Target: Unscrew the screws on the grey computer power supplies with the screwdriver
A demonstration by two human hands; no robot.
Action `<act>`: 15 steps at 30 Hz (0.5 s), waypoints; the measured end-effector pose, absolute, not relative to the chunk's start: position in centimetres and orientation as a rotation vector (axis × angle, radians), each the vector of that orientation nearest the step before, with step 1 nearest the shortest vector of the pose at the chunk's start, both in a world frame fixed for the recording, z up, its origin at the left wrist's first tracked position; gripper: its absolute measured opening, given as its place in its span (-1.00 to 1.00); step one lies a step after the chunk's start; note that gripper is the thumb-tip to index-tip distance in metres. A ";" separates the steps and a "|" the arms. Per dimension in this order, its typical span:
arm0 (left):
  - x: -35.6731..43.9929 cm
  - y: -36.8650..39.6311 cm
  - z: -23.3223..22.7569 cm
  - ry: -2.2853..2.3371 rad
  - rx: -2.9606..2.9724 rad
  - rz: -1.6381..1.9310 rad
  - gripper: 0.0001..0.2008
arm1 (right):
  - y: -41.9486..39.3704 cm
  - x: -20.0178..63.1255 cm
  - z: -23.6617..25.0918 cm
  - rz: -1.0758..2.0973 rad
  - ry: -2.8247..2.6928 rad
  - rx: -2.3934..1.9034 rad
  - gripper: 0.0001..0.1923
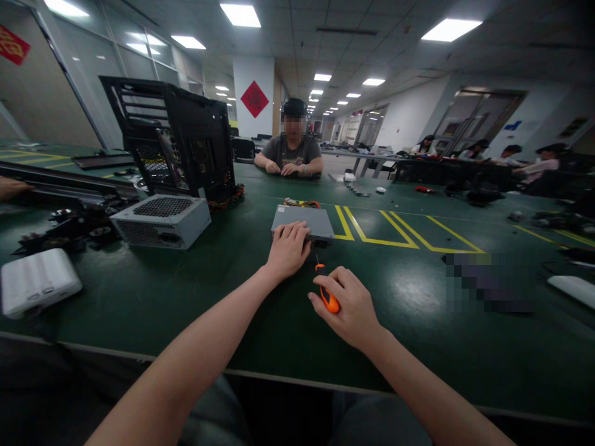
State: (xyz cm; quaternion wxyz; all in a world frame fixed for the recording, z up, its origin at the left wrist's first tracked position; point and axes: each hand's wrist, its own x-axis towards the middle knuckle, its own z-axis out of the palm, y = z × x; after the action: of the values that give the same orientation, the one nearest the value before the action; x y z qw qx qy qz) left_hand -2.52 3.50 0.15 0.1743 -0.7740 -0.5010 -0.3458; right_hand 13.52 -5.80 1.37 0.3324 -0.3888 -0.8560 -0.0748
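Place: an electronics workshop in a large, office-like room
Work surface: a green table (176, 303) marked with yellow lines
Hardware: an opened black computer case (193, 133) and a grey power supply unit (160, 218) with a mesh grille
Tool: an orange-and-black screwdriver (331, 302)
Workers: a person (292, 155) sitting opposite, more people (543, 164) seated at right
Room: ceiling panel lights (240, 15), glass partition (100, 46)

Rectangular ceiling panels (240, 15) are throwing white light from above, though the scene is looking dim. A soft glare is lying across the green tabletop (418, 282) at right, while shadow is filling the space beneath. Wide-angle distortion is tilting the walls (409, 105) toward the edges (the corners are darkening too), and pixel blocks are masking a dark item (506, 300).
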 end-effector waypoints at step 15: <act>-2.6 3.4 0.3 -1.408 -2.197 -0.979 -0.75 | -5.8 13.6 1.2 -0.198 -2.238 -1.014 -0.81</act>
State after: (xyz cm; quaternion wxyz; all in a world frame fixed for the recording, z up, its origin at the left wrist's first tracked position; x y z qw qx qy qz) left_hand -2.60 3.38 0.30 0.1762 -0.7760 -0.4974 -0.3456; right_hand 13.56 -5.83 1.23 0.3318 -0.3881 -0.8565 -0.0757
